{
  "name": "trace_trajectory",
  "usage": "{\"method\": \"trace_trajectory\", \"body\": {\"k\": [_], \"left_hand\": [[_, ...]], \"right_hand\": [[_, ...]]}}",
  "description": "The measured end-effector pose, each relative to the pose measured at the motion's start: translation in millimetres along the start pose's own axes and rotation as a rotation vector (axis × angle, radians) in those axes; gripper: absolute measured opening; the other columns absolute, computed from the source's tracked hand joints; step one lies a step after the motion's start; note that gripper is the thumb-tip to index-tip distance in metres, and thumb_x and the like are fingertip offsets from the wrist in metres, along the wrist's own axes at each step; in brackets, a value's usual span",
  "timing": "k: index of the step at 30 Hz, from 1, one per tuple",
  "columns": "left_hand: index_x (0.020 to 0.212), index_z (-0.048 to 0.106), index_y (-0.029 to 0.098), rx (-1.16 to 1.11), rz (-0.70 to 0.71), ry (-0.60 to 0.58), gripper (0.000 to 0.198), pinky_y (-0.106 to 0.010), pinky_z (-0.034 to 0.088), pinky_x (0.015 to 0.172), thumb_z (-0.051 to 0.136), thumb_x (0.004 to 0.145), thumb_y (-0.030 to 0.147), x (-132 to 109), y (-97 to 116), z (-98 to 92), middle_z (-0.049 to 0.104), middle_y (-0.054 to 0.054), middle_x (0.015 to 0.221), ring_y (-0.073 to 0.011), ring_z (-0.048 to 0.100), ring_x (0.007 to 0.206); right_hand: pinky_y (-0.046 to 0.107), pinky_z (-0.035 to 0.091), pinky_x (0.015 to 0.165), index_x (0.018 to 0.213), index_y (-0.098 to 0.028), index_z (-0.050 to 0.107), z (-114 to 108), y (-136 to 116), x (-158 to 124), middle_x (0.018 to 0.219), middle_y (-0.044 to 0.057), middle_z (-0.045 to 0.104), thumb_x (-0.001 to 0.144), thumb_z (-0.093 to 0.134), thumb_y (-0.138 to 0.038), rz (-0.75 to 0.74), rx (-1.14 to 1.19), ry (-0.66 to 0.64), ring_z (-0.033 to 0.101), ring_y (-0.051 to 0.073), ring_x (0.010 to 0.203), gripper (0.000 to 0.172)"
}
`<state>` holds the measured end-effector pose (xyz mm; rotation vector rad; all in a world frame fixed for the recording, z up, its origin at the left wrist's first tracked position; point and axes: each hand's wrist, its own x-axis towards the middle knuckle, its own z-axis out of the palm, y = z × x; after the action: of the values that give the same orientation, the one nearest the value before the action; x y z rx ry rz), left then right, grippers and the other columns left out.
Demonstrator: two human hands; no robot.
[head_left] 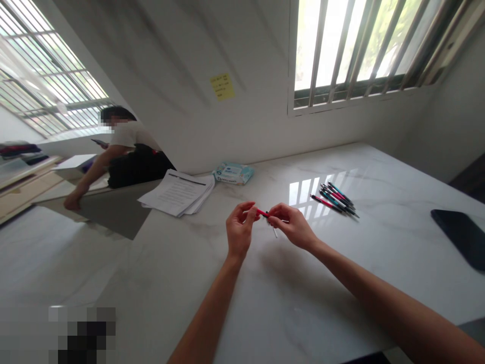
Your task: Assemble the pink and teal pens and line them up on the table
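Note:
Above the white table, my left hand (240, 227) pinches one end of a red pen barrel (262, 213) between thumb and fingers. The fingers of my right hand (291, 225) are closed on its other end, where a small dark part shows. Just below the right fingertips is a thin whitish rod (275, 232); whether it lies on the table or hangs from the hand I cannot tell. To the right of my hands lies a bunch of pens (335, 198) with red, teal and dark barrels.
Printed papers (178, 192) and a wet wipes pack (233, 173) lie by the wall on the marble-patterned table (303, 308). A dark phone (460, 237) rests at the right. Another person (132, 136) sits beyond the left edge. A yellow note (222, 87) is stuck to the wall.

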<state>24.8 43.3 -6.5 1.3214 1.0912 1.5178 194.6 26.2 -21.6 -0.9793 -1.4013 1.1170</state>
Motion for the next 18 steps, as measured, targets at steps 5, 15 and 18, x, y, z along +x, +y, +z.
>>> {"method": "trace_trajectory", "body": {"k": [5,15,18], "left_hand": [[0.104,0.072,0.016,-0.029,-0.054,0.055,0.039,-0.029,0.061,0.073,0.084,0.077,0.042,0.6,1.0,-0.9,0.076,-0.004,0.085,-0.015,0.072,0.071],[0.096,0.078,0.014,-0.11,-0.214,0.039,0.039,-0.029,0.059,0.075,0.09,0.068,0.039,-1.4,-2.3,1.1,0.078,-0.005,0.086,-0.0133,0.072,0.07],[0.093,0.078,0.015,-0.186,-0.361,-0.027,0.038,-0.027,0.059,0.076,0.092,0.065,0.035,-5.5,-3.6,4.1,0.078,-0.004,0.086,-0.012,0.071,0.071]], "right_hand": [[0.032,0.057,0.075,0.096,-0.019,0.07,-1.8,-1.8,0.7,0.09,0.006,0.075,0.089,0.071,-0.039,-0.011,-0.012,0.009,0.07,0.018,0.082,0.022],[0.03,0.053,0.07,0.095,-0.019,0.069,-12.2,-7.5,6.6,0.082,0.004,0.071,0.092,0.068,-0.045,-0.06,0.009,0.169,0.065,0.017,0.075,0.026],[0.029,0.05,0.067,0.094,-0.019,0.07,-17.2,-9.3,8.6,0.08,0.003,0.069,0.091,0.069,-0.045,-0.078,-0.013,0.199,0.062,0.016,0.072,0.026]]}}
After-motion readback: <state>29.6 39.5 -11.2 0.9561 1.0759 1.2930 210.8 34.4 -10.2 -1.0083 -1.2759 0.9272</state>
